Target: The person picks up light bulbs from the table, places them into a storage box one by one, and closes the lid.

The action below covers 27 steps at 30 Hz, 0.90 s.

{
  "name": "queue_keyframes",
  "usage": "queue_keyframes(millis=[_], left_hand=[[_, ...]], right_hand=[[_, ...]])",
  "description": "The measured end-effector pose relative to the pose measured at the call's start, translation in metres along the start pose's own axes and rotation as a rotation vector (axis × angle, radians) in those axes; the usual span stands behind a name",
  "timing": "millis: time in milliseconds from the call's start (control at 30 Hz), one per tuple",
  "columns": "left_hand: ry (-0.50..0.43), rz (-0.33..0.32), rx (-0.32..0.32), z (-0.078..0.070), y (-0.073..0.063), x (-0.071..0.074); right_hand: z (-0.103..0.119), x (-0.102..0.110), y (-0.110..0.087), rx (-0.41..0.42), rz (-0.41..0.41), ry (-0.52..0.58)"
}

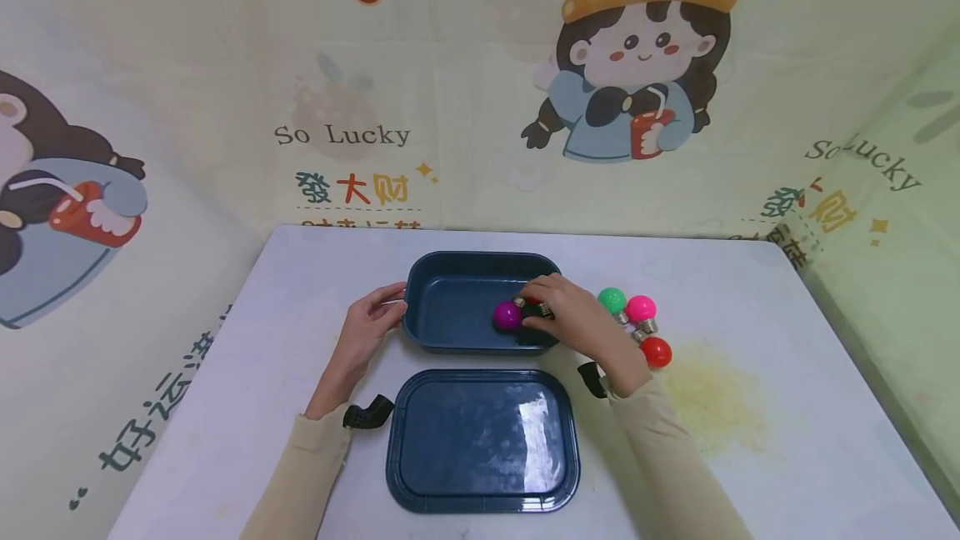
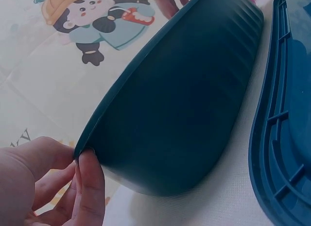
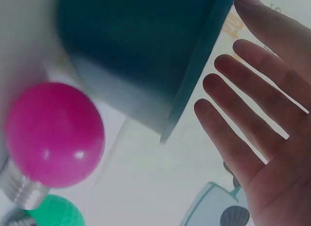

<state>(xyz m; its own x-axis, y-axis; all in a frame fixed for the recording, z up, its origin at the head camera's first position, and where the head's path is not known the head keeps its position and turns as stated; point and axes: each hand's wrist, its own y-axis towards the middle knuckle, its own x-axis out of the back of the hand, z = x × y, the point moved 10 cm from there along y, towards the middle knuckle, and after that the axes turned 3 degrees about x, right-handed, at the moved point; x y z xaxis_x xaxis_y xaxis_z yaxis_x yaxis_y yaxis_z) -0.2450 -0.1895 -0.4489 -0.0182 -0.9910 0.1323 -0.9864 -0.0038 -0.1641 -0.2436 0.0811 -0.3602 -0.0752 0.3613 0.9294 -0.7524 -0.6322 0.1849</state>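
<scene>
A dark blue plastic box stands open-topped on the table. At its left end my left hand pinches the rim between thumb and fingers; the left wrist view shows this pinch closely. Over the box's right end is my right hand, and in the right wrist view its fingers are spread, with no bulb seen between them. Inside the box lie a purple light bulb and a red bulb, the latter mostly hidden by the right hand.
Right of the box lie a green bulb, a pink bulb and a red bulb, metal bases close together. A dark blue lid lies in front of the box. Patterned cloth hangs behind the table.
</scene>
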Motion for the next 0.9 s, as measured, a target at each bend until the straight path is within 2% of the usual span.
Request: queue_keyframes(millis=[167,367,533,900], left_hand=[[-0.005,0.002,-0.003,0.000,0.000,0.001],[-0.001,-0.001,-0.005,0.001,0.000,0.000],[0.002,0.007,-0.023,-0.003,0.002,-0.004],[0.001,0.002,-0.022,-0.004,0.000,0.001]], right_hand=[[-0.007,0.005,-0.007,-0.019,-0.022,-0.001],[-0.018,0.008,-0.022,-0.077,-0.011,0.010],[-0.023,0.015,-0.033,-0.086,-0.032,-0.012],[-0.037,0.018,-0.043,-0.135,-0.019,-0.032]])
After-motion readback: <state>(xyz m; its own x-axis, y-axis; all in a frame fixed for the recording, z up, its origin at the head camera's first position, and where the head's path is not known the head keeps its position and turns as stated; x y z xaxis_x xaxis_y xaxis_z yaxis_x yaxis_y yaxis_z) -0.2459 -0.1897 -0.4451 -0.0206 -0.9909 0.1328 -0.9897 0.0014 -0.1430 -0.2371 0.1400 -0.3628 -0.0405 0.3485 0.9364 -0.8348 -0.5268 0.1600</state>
